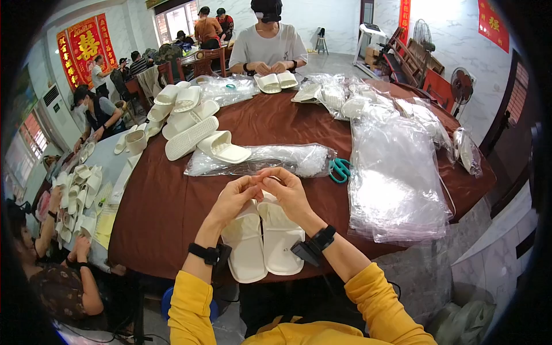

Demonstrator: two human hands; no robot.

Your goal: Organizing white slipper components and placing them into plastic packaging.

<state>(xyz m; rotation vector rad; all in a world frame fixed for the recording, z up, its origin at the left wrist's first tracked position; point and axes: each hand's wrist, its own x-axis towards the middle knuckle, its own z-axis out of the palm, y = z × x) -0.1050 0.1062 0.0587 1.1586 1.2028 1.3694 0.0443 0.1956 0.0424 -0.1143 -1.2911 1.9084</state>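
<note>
Two white slide slippers [263,241] lie side by side, soles up, at the near edge of a round brown table [172,201]. My left hand [234,196] and my right hand [287,191] meet just above their far ends, fingertips pinched together on something too small to make out. Both wrists wear black bands, and my sleeves are yellow. A clear plastic bag with white contents [261,160] lies just beyond my hands, with teal scissors [340,169] at its right end.
A stack of clear plastic bags [397,178] fills the table's right side. Loose white slippers [190,123] are piled at the left. A person in a white shirt [267,46] handles slippers across the table. Other people work at a neighbouring table [109,155] on the left.
</note>
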